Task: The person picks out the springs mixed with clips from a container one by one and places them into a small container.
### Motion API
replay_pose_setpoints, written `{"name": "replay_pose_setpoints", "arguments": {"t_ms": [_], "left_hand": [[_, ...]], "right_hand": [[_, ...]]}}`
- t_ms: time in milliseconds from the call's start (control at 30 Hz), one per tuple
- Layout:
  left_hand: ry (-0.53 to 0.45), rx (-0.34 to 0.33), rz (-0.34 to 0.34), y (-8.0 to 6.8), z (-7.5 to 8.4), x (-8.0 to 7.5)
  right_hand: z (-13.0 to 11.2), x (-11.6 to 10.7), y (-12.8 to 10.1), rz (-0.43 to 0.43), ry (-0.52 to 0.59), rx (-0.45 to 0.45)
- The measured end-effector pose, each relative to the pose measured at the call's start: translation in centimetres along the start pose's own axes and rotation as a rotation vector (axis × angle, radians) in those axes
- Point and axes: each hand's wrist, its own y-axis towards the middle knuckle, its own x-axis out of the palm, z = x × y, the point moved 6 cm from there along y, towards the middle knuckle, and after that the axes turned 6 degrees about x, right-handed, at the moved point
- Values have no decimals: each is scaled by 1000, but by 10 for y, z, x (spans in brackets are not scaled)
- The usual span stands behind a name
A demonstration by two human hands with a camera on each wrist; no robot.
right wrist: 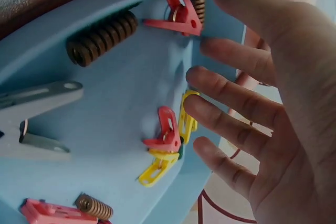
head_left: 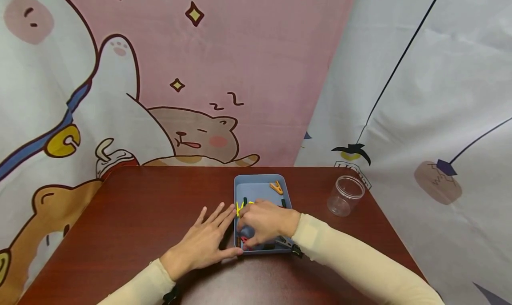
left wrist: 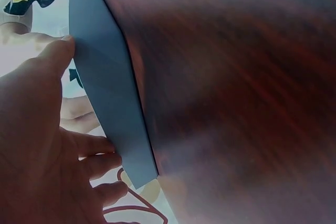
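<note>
- The blue tray sits on the dark red-brown table, right of centre, with its long axis running from the near edge of the table toward the cartoon-print backdrop.
- The right hand reaches into the near half of the tray. The right wrist view shows its fingers spread and only lightly bent, hovering over the tray floor — nothing is pinched or gripped there.
- Nearest those fingers lies a small cluster of clips: a red clip stacked on a yellow clip, with a second yellow clip just beside them.
- The left hand lies flat on the table, fingers straight and fanned, against the outer left wall of the tray. The left wrist view confirms contact: the thumb and fingertips touch the wall.
- Only the right wrist view shows the contents under the hand: a dark coil spring near the wall, another red clip by a second spring, a grey metal clip cut off at the left edge, and a pink clip touching a small spring at the bottom edge.
- In the head view these items are mostly covered by the right hand — only an orange clip at the far end is plain.
- A clear plastic jar stands upright on the table, right of the tray and apart from it.
- The left wrist view is blurred across the table surface.
</note>
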Motion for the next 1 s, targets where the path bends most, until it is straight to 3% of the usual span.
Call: {"name": "replay_pose_setpoints", "arguments": {"t_ms": [533, 1000], "left_hand": [[-33, -4, -7, 0, -2, 2], [-53, -6, 1, -1, -3, 5]], "right_hand": [[-7, 5, 19, 20, -41, -43], [-8, 7, 24, 39, -46, -18]]}}
